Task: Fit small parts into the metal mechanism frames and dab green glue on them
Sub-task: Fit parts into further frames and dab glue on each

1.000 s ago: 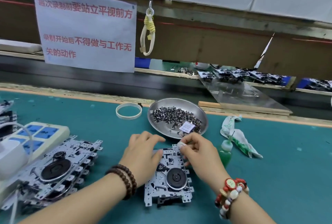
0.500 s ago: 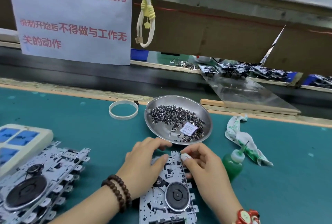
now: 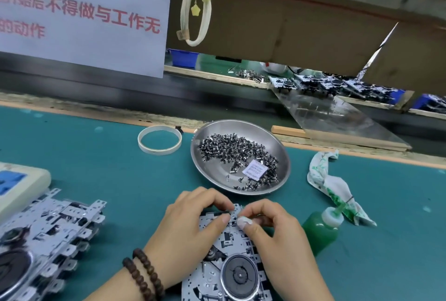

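Both hands work at the frame's [image 3: 231,259] far edge. Left hand [image 3: 190,226] fingers curl onto it. Right hand [image 3: 275,230] fingers pinch something too small to identify.

Both hands meet at the far edge of a metal frame [image 3: 231,264] lying at six o'clock on the green mat [image 3: 96,168]. The left hand [image 3: 190,228] grips that edge while the right hand [image 3: 272,233] pinches something tiny there. A steel dish [image 3: 210,168] of small parts [image 3: 231,151] sits at twelve o'clock of them, a green glue bottle [image 3: 318,230] at three.
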### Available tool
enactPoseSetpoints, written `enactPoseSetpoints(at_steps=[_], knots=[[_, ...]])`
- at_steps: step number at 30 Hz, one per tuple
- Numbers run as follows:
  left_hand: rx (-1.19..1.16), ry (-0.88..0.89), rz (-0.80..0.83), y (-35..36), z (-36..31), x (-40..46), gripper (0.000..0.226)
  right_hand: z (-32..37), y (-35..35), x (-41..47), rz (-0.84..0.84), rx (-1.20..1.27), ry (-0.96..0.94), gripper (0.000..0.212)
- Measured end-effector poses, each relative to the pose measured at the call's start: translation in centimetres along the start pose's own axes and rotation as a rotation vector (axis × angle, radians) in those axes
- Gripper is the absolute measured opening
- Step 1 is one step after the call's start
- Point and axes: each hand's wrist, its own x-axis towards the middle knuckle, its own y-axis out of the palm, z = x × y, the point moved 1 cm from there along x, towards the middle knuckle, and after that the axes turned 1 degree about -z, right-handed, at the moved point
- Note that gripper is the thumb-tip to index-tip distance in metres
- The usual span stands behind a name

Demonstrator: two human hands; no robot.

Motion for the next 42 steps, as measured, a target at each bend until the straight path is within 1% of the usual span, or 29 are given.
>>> enactPoseSetpoints(at_steps=[7, 14, 20, 26, 35, 42], knots=[[0.015, 0.003, -0.001, 0.03, -0.18, -0.1, 0.007, 0.16, 0.08, 0.06, 0.0, -0.089, -0.013, 0.028], [0.053, -0.015, 0.021, 0.12, -0.38, 0.02, 0.009, 0.13, -0.01, 0.13, 0.018, -0.049, 0.01, 0.023], [0.035, -0.044, 0.04, 0.11, -0.46, 0.31, 0.012, 0.05, 0.15, -0.05, 0.015, -0.031, 0.021, 0.015], [0.022, -0.087, 0.003, 0.28, -0.59, 0.56, 0.011, -0.22, 0.08, -0.1, 0.012, 0.047, 0.049, 0.012], [0.014, -0.069, -0.017, 0.48, -0.52, 0.41, 0.015, -0.28, 0.14, -0.22, 0.06, 0.326, 0.161, 0.012], [0.046, -0.032, -0.036, 0.65, -0.31, 0.3, 0.017, -0.3, 0.34, 0.01, 0.058, 0.37, 0.221, 0.014]])
